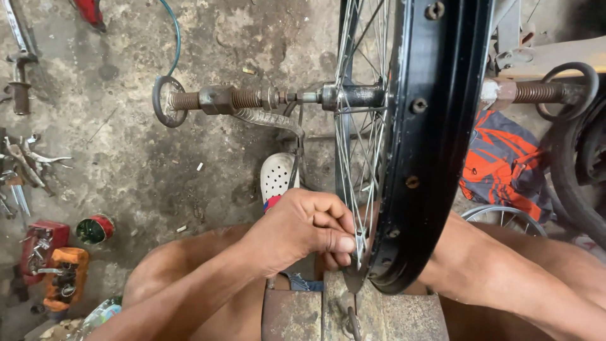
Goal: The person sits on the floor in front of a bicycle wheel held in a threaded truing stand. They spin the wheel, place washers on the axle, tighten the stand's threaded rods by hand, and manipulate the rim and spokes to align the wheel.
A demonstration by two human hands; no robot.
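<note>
The left hand (pixel 306 228) is curled nearly closed, thumb and forefinger pinched on a small metal spoke tool (pixel 360 243) set against a spoke just inside the rim, at the bottom of the wheel. The right hand is hidden behind the black rim (pixel 429 158); only the right forearm (pixel 505 271) shows, running in from the lower right toward the far side of the wheel, so whether that hand is open or closed cannot be told.

The wheel stands upright, edge-on to the camera, its hub (pixel 353 96) carried on a threaded axle (pixel 227 100) of a rusty stand that runs across the upper part of the view, with a ring handle (pixel 168 101) at the left end. The thin spokes (pixel 353 158) fan from the hub down to the left hand, which sits directly below the hub and touches the rim's inner side.

On the concrete floor (pixel 139 158) to the left lie a small round tin (pixel 95 228) with a red band and green inside, a red box (pixel 39 243) and an orange box (pixel 64 278) holding metal parts, and loose pliers (pixel 28 161) further up. An orange-and-dark patterned cloth (pixel 502 164) lies to the right of the wheel, and a white perforated clog (pixel 278 177) sits below the axle, just above the left hand
</note>
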